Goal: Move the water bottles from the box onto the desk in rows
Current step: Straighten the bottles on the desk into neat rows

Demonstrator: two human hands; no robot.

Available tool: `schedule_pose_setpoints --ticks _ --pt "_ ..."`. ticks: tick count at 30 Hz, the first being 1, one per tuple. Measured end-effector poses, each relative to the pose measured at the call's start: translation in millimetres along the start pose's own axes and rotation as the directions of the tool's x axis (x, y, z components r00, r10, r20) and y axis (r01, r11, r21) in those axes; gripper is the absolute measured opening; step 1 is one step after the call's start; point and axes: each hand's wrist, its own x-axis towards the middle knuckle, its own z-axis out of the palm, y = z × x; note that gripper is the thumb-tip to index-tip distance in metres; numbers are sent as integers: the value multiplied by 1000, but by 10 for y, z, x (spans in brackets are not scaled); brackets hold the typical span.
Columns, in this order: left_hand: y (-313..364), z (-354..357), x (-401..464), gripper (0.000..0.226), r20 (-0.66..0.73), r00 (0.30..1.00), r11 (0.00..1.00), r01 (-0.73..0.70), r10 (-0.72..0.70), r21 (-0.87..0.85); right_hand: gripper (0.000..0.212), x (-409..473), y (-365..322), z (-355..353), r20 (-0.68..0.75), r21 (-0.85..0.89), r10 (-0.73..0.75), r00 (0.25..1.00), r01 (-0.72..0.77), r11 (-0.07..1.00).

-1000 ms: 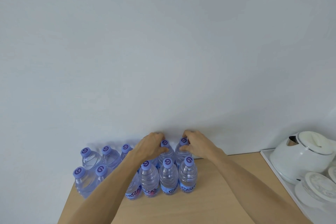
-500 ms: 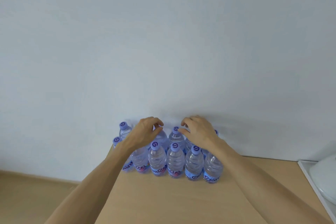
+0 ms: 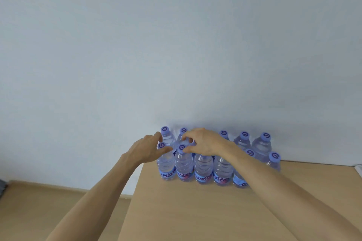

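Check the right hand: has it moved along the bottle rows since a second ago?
Yes. The right hand moved left along the bottle rows, from the right-end column toward the desk left edge.

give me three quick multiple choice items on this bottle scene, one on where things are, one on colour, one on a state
1. Where do the water bottles stand?
A. at the desk's far edge by the wall
B. on the floor
C. in a box

2. What colour are the caps?
A. red
B. purple-blue
C. green

3. How are the bottles?
A. lying down
B. uncapped
C. upright and capped

Answers: 1 A, the rows sit against the wall; 2 B, every visible cap is purple-blue; 3 C, all stand with caps on, the left hand and right hand at their tops.
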Motion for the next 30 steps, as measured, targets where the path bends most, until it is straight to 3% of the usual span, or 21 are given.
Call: schedule_pose_setpoints --ticks 3,7,13,18,21,25,30 --pt "-149 89 1 33 74 993 994 -89 95 -70 44 81 -131 140 70 -66 -6 998 10 998" --pt "-217 85 67 26 72 978 969 -183 198 -168 39 125 -199 188 73 -47 57 996 -53 997" --pt "-215 103 145 36 48 962 957 -259 267 -132 42 87 -243 174 86 -41 121 989 -117 992" --pt "-279 1 173 16 123 897 902 -410 425 -133 41 87 -308 142 105 -49 148 983 -143 988" --pt "-278 -31 119 25 129 912 920 -379 389 -97 39 110 -325 107 123 -56 156 980 -150 987" --pt "-158 10 45 42 119 970 977 -214 212 8 35 140 -335 108 127 -100 147 981 -135 986" --pt "-78 16 52 20 129 953 962 -271 274 -37 34 81 -356 124 92 -145 152 984 -138 980"
